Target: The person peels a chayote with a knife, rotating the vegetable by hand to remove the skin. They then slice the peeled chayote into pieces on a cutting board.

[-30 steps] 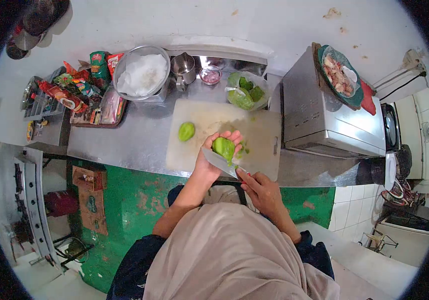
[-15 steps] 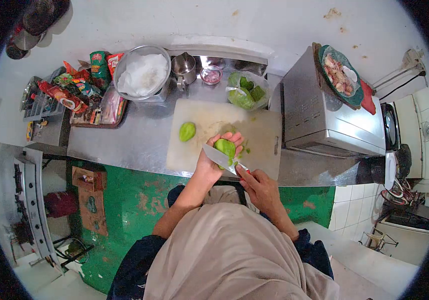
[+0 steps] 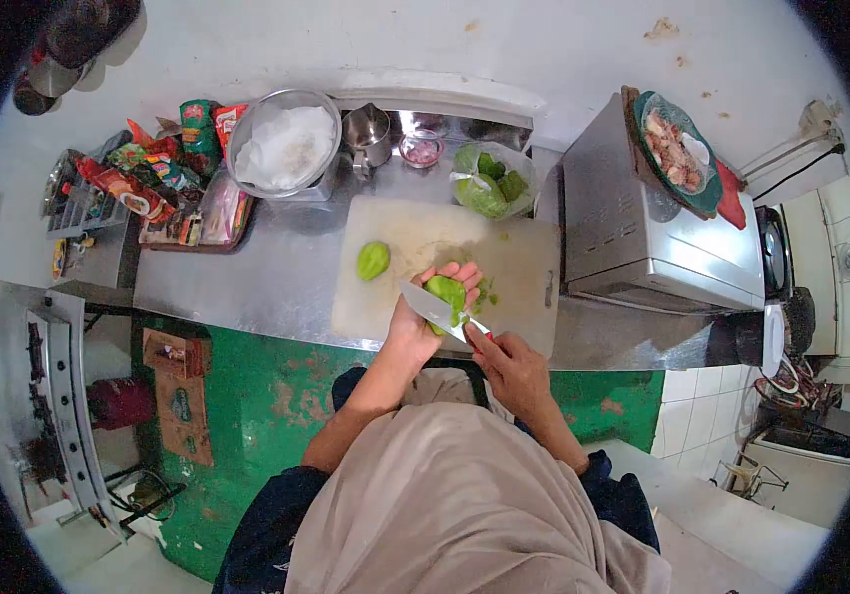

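Note:
Cupped palm up, my left hand (image 3: 408, 332) holds a green chayote (image 3: 448, 289) above the near part of the white cutting board (image 3: 395, 220). My right hand (image 3: 516, 368) grips a knife (image 3: 427, 306) by its handle, of which a little red shows. The wide blade lies slantwise across the chayote's near side, with its tip toward the left wrist. Small green bits (image 3: 485, 293) are scattered on the board by my left fingertips. A second, whole chayote (image 3: 373, 260) rests on the board's left side.
Behind the board stand a bowl lined with white plastic (image 3: 286, 148), a metal jug (image 3: 366, 134), a small bowl (image 3: 421, 150) and a bag of green pieces (image 3: 491, 180). A silver oven (image 3: 657, 238) borders the right, with a plate of food (image 3: 677, 158) on top. Packets (image 3: 128, 188) crowd the left.
The knife blade has shifted very slightly over the chayote, and my right hand has moved a little with it. My left hand keeps its place.

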### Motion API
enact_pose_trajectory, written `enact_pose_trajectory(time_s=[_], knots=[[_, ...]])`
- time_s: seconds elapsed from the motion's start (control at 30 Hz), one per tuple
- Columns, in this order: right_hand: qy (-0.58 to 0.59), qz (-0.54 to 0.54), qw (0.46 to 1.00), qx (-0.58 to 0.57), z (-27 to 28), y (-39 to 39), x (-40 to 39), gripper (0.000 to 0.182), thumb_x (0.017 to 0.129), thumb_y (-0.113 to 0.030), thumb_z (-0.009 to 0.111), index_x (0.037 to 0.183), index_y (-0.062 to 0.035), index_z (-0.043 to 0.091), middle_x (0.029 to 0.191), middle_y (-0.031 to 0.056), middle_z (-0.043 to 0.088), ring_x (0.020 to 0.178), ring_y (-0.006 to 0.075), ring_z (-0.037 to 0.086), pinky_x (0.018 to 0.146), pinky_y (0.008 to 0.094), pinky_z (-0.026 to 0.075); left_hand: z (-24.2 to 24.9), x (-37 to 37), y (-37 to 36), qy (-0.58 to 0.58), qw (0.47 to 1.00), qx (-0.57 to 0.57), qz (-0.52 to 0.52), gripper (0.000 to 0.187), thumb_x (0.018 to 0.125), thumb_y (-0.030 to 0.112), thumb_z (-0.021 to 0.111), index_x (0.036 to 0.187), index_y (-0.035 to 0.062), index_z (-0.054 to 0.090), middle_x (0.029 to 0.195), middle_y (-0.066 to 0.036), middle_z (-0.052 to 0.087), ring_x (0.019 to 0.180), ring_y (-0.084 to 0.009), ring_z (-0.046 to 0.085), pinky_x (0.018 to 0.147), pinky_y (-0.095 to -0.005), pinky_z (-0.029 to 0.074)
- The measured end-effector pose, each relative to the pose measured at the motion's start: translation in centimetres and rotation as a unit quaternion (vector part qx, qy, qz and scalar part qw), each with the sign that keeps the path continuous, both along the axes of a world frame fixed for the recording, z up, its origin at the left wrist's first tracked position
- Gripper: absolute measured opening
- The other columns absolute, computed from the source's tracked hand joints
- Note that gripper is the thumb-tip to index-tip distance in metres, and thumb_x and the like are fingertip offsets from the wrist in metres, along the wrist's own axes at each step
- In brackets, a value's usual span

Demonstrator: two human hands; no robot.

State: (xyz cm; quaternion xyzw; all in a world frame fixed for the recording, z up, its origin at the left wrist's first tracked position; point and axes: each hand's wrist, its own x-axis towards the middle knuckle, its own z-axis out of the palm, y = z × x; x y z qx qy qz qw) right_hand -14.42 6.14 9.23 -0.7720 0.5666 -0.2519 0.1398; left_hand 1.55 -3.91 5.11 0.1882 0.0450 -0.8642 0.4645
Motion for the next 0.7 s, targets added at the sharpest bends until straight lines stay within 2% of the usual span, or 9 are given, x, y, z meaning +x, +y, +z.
enact_pose_trajectory(time_s=[0.07,0.13,0.27,0.37,0.7], knots=[[0.001,-0.005,1.0,0.0,-0.1,0.0,0.1,0.047,0.084,-0.02,0.065,0.13,-0.0247,0.055,0.08,0.0061,0.056,0.067,0.0231,0.059,0.054,0.0366,0.049,0.2,-0.2,-0.1,-0.015,1.0,0.011,0.007,0.033,0.096,0.023,0.042,0.106,-0.004,0.058,0.128,-0.023,0.053,0.125,-0.0365,0.047,0.105,-0.0451,0.04],[0.008,-0.011,1.0,0.001,-0.3,0.0,0.2,0.047,0.084,-0.017,0.065,0.13,-0.0217,0.056,0.079,0.0058,0.057,0.067,0.0229,0.059,0.056,0.0363,0.049,-0.7,-0.1,-0.1,0.004,1.0,-0.012,0.005,0.032,0.095,0.023,0.045,0.108,-0.0033,0.058,0.13,-0.023,0.052,0.128,-0.0359,0.043,0.108,-0.0472,0.036],[-0.001,-0.018,1.0,0.011,-0.5,-0.2,0.5,0.05,0.084,-0.021,0.066,0.131,-0.0274,0.053,0.08,0.007,0.056,0.068,0.0239,0.06,0.054,0.037,0.051,-1.3,-0.1,-0.2,0.009,1.0,-0.014,0.006,0.032,0.094,0.023,0.046,0.109,-0.0026,0.058,0.132,-0.022,0.051,0.13,-0.0356,0.041,0.109,-0.0504,0.033],[-0.019,-0.018,1.0,0.008,-0.9,-0.3,0.5,0.05,0.084,-0.02,0.065,0.132,-0.0282,0.053,0.08,0.0073,0.056,0.068,0.024,0.06,0.054,0.0375,0.051,0.1,-0.3,-0.3,-0.025,0.999,0.023,0.017,0.037,0.099,0.024,0.034,0.101,-0.0024,0.059,0.128,-0.024,0.053,0.128,-0.0352,0.043,0.107,-0.0473,0.036],[-0.027,-0.018,0.999,0.035,-0.5,-0.2,0.2,0.048,0.085,-0.021,0.065,0.131,-0.0257,0.054,0.078,0.0077,0.055,0.066,0.0242,0.058,0.054,0.0374,0.049,-0.1,-0.6,-0.3,-0.025,0.998,0.049,0.037,0.034,0.098,0.022,0.036,0.101,-0.0037,0.059,0.13,-0.026,0.051,0.128,-0.0375,0.043,0.109,-0.047,0.034]])
